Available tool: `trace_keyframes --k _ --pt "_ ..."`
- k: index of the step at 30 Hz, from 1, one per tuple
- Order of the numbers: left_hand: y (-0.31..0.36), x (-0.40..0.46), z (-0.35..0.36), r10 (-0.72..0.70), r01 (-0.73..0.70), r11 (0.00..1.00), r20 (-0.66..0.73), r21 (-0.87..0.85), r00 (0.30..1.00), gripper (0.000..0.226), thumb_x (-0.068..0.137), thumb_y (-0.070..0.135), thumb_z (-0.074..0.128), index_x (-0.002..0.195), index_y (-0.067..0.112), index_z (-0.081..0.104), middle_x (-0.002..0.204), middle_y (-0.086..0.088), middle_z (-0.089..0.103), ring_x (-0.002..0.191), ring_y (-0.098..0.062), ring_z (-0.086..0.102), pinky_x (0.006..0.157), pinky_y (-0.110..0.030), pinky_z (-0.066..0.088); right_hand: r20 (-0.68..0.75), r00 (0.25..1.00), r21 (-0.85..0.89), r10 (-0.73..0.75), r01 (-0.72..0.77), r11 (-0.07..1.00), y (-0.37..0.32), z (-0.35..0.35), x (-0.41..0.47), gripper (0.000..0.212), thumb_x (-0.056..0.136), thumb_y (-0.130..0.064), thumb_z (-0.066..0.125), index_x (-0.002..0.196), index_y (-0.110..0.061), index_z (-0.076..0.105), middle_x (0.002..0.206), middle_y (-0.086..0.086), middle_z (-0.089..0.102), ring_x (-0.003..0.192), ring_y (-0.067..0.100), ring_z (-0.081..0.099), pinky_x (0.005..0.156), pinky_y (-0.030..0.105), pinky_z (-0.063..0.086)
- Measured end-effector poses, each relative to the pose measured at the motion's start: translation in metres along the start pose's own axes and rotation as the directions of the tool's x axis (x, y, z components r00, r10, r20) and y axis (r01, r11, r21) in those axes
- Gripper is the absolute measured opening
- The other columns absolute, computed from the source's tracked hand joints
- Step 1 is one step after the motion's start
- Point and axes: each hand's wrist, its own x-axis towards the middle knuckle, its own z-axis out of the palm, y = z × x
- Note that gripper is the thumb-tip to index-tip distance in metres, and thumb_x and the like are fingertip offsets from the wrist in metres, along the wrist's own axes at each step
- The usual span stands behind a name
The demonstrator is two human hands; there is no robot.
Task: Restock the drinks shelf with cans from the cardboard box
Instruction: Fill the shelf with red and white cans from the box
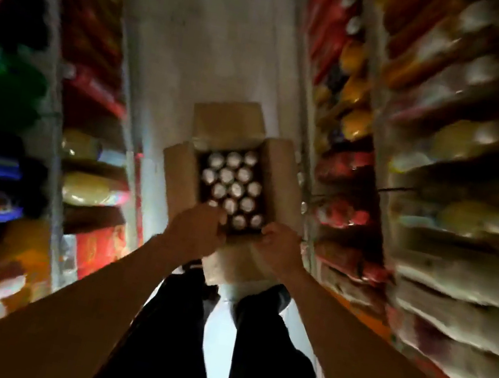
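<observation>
no writing is reading clearly anywhere; the frame is blurring with motion. cardboard box (279, 177) is sitting on the pale aisle floor (208, 33) between the 2 shelf runs, its 4 flaps folding outward, its long axis running away from the person and tilting slightly left. cans (231, 186) are standing upright inside in 3 rows, silver tops facing up; about 14 tops are showing, the exact count is uncertain. left hand (193, 229) is curling its fingers over the near left edge of the box, gripping it. right hand (279, 246) is clenching the near right edge. shelves of blurred packaged goods (465, 152) are lining both sides. dark trouser legs (173, 341) are showing below.
</observation>
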Motion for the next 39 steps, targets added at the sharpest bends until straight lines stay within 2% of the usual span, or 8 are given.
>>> trace_keyframes --k 2,6,12,19,22,29,33,39 --pt "-0.037 0.022 0.029 -0.067 0.067 0.995 0.004 -0.070 0.998 0.042 0.077 0.038 0.056 0.111 0.015 0.063 0.109 -0.012 0.067 0.106 -0.031 0.063 0.089 -0.038 0.050 0.036 0.999 -0.067 -0.010 0.013 0.998 0.018 0.047 0.047 0.074 0.051 -0.059 0.042 0.090 -0.004 0.070 0.097 0.018 0.071 0.096 0.031 0.066 0.075 0.029 0.041" --pt "-0.112 0.088 0.093 -0.141 0.132 0.978 -0.043 -0.159 0.989 0.032 0.082 0.024 0.067 0.113 0.017 0.064 0.109 -0.004 0.067 0.107 -0.023 0.061 0.090 -0.030 0.046 0.201 0.974 -0.311 0.102 -0.036 0.950 0.030 0.130 0.151 0.053 0.079 -0.037 0.074 0.119 -0.004 0.062 0.126 0.017 0.061 0.120 0.033 0.056 0.097 0.034 0.044" --pt "-0.160 0.141 0.140 -0.231 0.195 0.942 -0.105 -0.275 0.967 0.023 0.079 0.035 0.064 0.102 0.031 0.063 0.086 0.002 0.068 0.089 -0.022 0.067 0.082 -0.036 0.053 0.217 0.973 -0.549 0.083 0.051 0.834 0.049 0.209 0.241 0.044 0.101 -0.037 0.045 0.140 -0.017 0.049 0.150 0.012 0.042 0.140 0.032 0.037 0.116 0.044 0.029" --pt "-0.178 0.148 0.167 -0.214 0.149 0.898 -0.115 -0.414 0.970 0.020 0.085 0.031 0.069 0.105 0.027 0.066 0.078 0.009 0.067 0.081 -0.011 0.066 0.080 -0.029 0.051 0.094 0.985 -0.525 0.147 -0.077 0.848 0.075 0.261 0.282 0.049 0.100 -0.036 0.039 0.144 -0.014 0.046 0.154 0.014 0.038 0.145 0.033 0.030 0.120 0.052 0.015" --pt "-0.178 0.147 0.168 -0.227 0.149 0.880 -0.122 -0.451 0.966 0.020 0.084 0.028 0.069 0.104 0.027 0.068 0.082 0.010 0.068 0.081 -0.011 0.066 0.083 -0.031 0.053 0.001 0.987 -0.398 0.162 -0.148 0.905 0.071 0.253 0.276 0.047 0.100 -0.036 0.042 0.135 -0.008 0.055 0.144 0.016 0.051 0.137 0.033 0.043 0.117 0.042 0.026" --pt "-0.129 0.125 0.123 -0.139 0.102 0.912 -0.065 -0.397 0.988 0.056 0.073 0.023 0.079 0.125 0.024 0.057 0.120 0.001 0.061 0.112 -0.017 0.058 0.097 -0.034 0.047 0.055 0.979 0.174 0.196 -0.202 0.964 0.042 0.135 0.179 0.051 0.052 -0.047 0.086 0.093 -0.018 0.077 0.094 0.006 0.076 0.084 0.022 0.073 0.075 0.036 0.061" --pt "-0.064 0.093 0.050 0.118 -0.113 0.940 -0.005 -0.322 0.993 0.104 0.056 0.021 0.092 0.145 0.019 0.038 0.144 0.000 0.043 0.131 -0.015 0.043 0.104 -0.019 0.031 0.017 1.000 0.373 -0.003 -0.003 0.928 0.002 0.018 0.071 0.029 0.058 -0.029 0.092 0.082 -0.027 0.076 0.077 0.002 0.076 0.072 0.018 0.073 0.063 0.037 0.062" --pt "0.085 0.001 -0.103 0.397 -0.372 0.895 0.061 -0.245 0.916 0.067 0.051 0.024 0.091 0.110 0.034 0.060 0.093 0.020 0.069 0.084 0.006 0.065 0.079 -0.025 0.056 -0.146 0.945 0.400 -0.291 0.326 0.857 -0.064 -0.172 -0.115 0.051 0.054 -0.021 0.090 0.101 -0.023 0.070 0.088 -0.004 0.072 0.079 0.007 0.069 0.071 0.028 0.056"
